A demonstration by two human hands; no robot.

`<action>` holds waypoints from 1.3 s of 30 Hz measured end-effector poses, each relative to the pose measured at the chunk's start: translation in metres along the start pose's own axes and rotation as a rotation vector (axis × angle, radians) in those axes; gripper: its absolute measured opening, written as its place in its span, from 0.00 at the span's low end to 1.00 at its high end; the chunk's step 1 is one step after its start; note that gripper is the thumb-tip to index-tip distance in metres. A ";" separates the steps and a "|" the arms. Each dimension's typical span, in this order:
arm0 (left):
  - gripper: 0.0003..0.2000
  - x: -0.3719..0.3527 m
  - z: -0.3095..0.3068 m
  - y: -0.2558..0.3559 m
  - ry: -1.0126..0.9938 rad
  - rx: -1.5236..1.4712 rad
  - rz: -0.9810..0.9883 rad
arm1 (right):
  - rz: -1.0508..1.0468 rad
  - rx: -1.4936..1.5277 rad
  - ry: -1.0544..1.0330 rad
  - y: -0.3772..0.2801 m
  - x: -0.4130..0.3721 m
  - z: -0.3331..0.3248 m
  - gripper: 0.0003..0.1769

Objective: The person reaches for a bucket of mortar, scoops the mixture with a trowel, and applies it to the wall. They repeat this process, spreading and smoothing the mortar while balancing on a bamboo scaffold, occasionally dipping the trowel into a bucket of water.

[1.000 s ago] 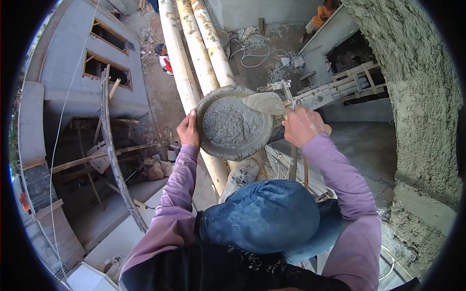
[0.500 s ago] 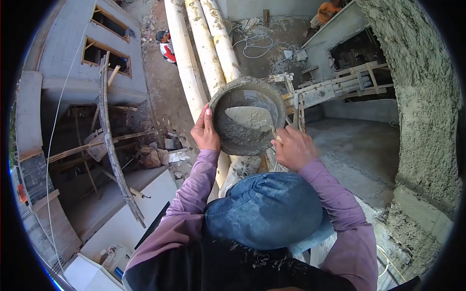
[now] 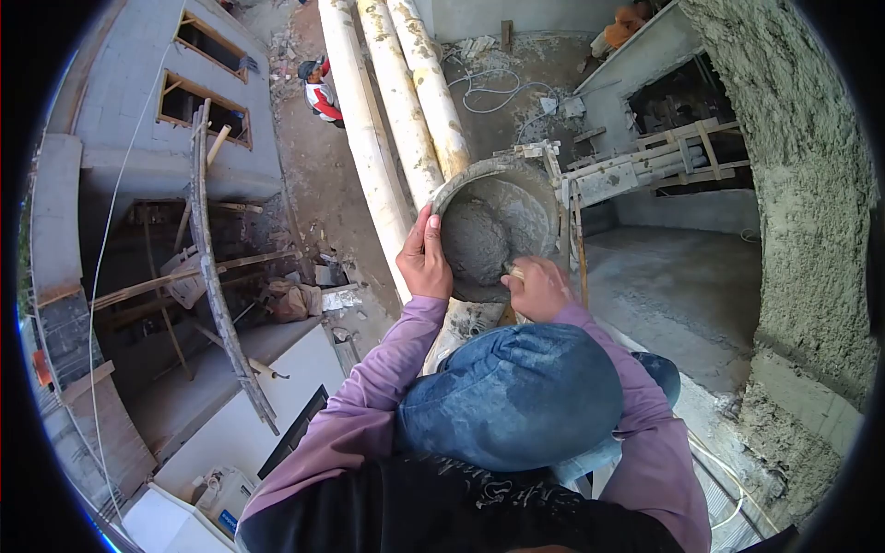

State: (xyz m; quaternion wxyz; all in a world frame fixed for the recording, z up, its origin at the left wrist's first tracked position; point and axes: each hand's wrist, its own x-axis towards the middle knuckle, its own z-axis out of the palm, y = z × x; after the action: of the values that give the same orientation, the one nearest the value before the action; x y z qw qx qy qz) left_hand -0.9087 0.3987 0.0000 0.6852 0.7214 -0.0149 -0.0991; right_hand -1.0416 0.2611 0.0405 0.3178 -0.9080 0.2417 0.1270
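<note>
A round grey bucket [image 3: 557, 217] with wet mortar [image 3: 475, 241] in it stands out in front of my knee, tilted toward me. My left hand [image 3: 426, 256] grips its left rim, thumb and fingers pressed against the edge. At the lower right of the bucket, my right hand [image 3: 538, 288] is closed on the handle of a trowel [image 3: 513, 272]. The trowel's blade is not clearly seen; it seems to be down in the mortar. My bent knee in blue jeans [image 3: 516, 396] is just below both hands.
Long pale poles [image 3: 402, 92] run away beyond the bucket. A rough plastered wall [image 3: 802, 203] rises on the right. Wooden poles [image 3: 207, 249] stand at left. Down below are a person in red and white [image 3: 322, 97] and a person in orange [image 3: 624, 26].
The bucket and both hands have moved right. The trowel blade, visible with mortar on it before, is now down in the bucket, and my right hand has moved over the near rim.
</note>
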 end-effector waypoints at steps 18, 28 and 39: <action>0.20 0.004 -0.006 -0.009 0.038 -0.077 0.043 | 0.031 -0.026 0.337 0.047 -0.055 -0.086 0.17; 0.20 0.000 0.001 -0.002 0.065 -0.018 0.018 | 0.070 0.236 0.133 -0.032 -0.150 -0.294 0.13; 0.19 0.002 0.000 0.000 0.077 -0.046 -0.002 | 0.384 0.072 0.825 0.037 -0.243 -0.415 0.16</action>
State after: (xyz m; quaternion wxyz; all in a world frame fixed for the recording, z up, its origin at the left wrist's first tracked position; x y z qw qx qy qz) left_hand -0.9071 0.3983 0.0000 0.7015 0.7088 0.0144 -0.0720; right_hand -1.2351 0.0580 0.4329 0.1970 -0.8097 0.5165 -0.1970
